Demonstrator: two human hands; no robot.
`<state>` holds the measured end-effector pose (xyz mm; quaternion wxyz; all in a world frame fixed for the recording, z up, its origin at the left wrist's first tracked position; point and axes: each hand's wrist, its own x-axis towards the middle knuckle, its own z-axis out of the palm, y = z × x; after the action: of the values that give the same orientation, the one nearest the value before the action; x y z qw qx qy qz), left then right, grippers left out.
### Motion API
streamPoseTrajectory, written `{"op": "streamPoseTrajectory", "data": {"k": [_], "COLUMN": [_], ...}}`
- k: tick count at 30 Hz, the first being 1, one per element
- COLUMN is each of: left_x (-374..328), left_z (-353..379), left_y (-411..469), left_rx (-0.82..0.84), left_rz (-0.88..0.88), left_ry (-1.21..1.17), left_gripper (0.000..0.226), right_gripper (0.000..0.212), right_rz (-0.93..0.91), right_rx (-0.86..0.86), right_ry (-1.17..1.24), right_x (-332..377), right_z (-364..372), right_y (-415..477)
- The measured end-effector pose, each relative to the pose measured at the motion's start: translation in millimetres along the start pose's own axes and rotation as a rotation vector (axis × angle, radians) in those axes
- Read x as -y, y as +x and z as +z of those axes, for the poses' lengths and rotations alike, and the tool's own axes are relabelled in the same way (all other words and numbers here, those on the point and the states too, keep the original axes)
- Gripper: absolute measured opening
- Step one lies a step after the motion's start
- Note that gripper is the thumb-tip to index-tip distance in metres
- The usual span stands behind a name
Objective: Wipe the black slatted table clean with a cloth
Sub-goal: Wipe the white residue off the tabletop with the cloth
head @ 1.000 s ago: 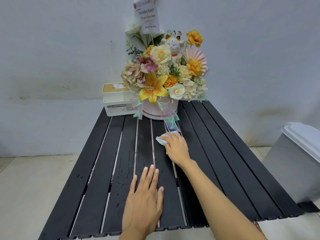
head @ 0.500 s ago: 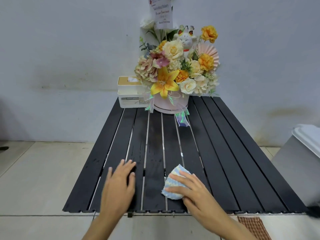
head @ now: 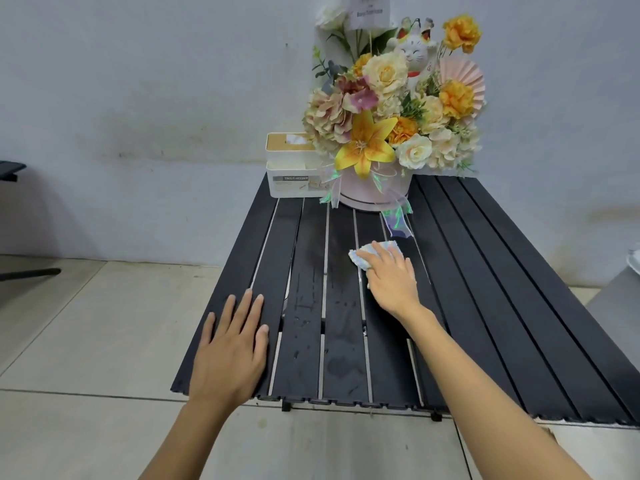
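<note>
Fingers (head: 380, 251) of the right hand (head: 391, 275) are lying nearly straight over the cloth (head: 360, 260), pressing it onto the table's (head: 502, 271) middle slats, near the flowers (head: 391, 109) at the far end. Her left hand (head: 232, 351) is resting palm-down on the near left slats, its fingers straight and slightly spread.

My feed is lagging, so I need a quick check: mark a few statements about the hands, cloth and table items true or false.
1. The right hand presses the cloth onto the table. True.
2. The left hand holds a second cloth. False: it lies flat on the table, holding nothing.
3. The tissue box stands right of the flowers. False: it stands left of them.
4. Wet marks show on the middle slats. True.
</note>
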<state>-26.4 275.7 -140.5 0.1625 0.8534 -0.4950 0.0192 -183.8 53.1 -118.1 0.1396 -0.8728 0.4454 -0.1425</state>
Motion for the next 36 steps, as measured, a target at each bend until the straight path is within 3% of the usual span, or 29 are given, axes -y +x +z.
{"op": "streamPoseTrajectory", "data": {"k": [3,8,11,15,17,20,22,26,28,31,33,36], "left_x": [-0.8,-1.7,-1.5,-2.0,-2.8,-3.2,-3.5,-4.0,-3.2,-4.8,-5.4,-6.3], "left_z": [-0.7,-0.6,0.4,-0.3,0.3,0.0,-1.1,-4.2,-4.0,-3.7,-3.9,-5.4], "left_y": [-0.4,-0.3,-0.4,-0.9,-1.7,-1.9,-1.5,-1.5,-2.2,-2.2,-2.8,-3.6], "left_rx": [0.001,-0.01,-0.007,-0.015,-0.028,-0.032,-0.024,-0.012,-0.019,-0.026,-0.021,-0.016], "left_rz": [0.003,-0.003,-0.007,-0.017,-0.023,-0.024,-0.023,-0.028,-0.035,-0.035,-0.042,-0.051], "left_ry": [0.0,-0.007,0.003,0.003,-0.016,-0.025,-0.018,-0.014,-0.021,-0.042,-0.04,-0.04], "left_gripper": [0.072,0.074,0.074,0.075,0.075,0.074,0.075,0.076,0.076,0.075,0.076,0.077], "right_gripper": [0.058,0.058,0.057,0.051,0.059,0.048,0.046,0.047,0.043,0.054,0.058,0.063], "right_rz": [-0.166,-0.408,-0.443,-0.289,-0.155,0.041,0.062,-0.301,-0.472,-0.623,-0.666,-0.6], "right_rx": [-0.04,0.223,0.331,0.099,-0.065,-0.05,-0.021,-0.013,0.118,0.303,0.363,0.293], "right_ry": [-0.019,0.209,0.254,0.183,0.077,-0.019,0.019,0.078,0.17,0.173,0.139,0.106], "right_x": [5.7,4.4,-10.8,-19.2,-10.3,16.0,25.0,43.8,58.9,55.4,48.6,49.3], "right_z": [1.4,-20.3,-37.9,-22.2,-8.3,9.0,14.8,6.4,6.5,2.1,-1.7,1.6], "right_y": [-50.9,-167.4,-157.2,-86.4,-46.6,-9.5,-2.0,-45.1,-97.0,-144.5,-128.3,-66.9]}}
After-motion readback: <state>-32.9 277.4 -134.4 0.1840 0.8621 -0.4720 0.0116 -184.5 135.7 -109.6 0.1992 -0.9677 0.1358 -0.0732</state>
